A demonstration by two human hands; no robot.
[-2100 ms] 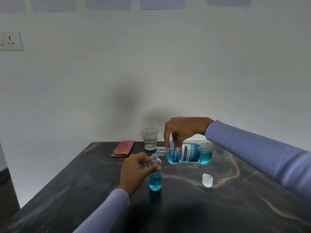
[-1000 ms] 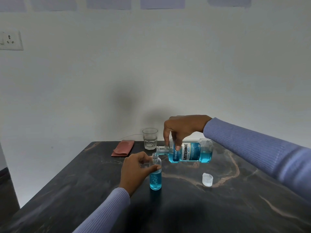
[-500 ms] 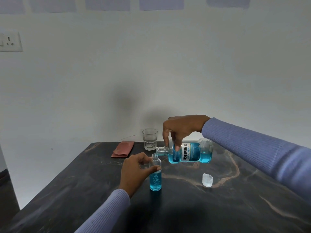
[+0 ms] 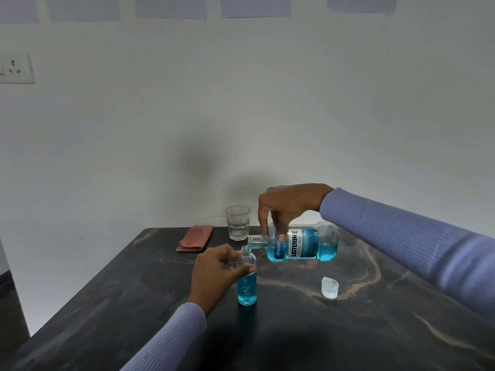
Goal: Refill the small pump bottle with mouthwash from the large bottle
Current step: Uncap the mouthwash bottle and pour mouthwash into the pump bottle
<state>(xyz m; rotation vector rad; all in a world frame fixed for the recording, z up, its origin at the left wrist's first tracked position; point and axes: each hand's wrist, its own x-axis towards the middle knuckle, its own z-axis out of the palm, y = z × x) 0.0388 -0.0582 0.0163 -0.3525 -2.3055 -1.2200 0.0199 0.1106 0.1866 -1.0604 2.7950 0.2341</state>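
The small clear bottle (image 4: pixel 246 286) stands upright on the dark marble table (image 4: pixel 294 330), open at the top and a bit over half full of blue mouthwash with bubbles in it. My left hand (image 4: pixel 214 274) grips its upper part from the left. My right hand (image 4: pixel 288 206) holds the large mouthwash bottle (image 4: pixel 302 245) from above, tipped on its side. Its open neck sits just above the small bottle's mouth, and a thin stream runs from one into the other. No pump head is visible.
A white cap (image 4: pixel 329 287) lies on the table to the right of the small bottle. At the back stand a clear drinking glass (image 4: pixel 237 223) and a folded reddish cloth (image 4: pixel 195 238). The wall rises right behind the table.
The blue level in the small bottle has risen a little. Both hands and the two bottles have kept almost the same positions.
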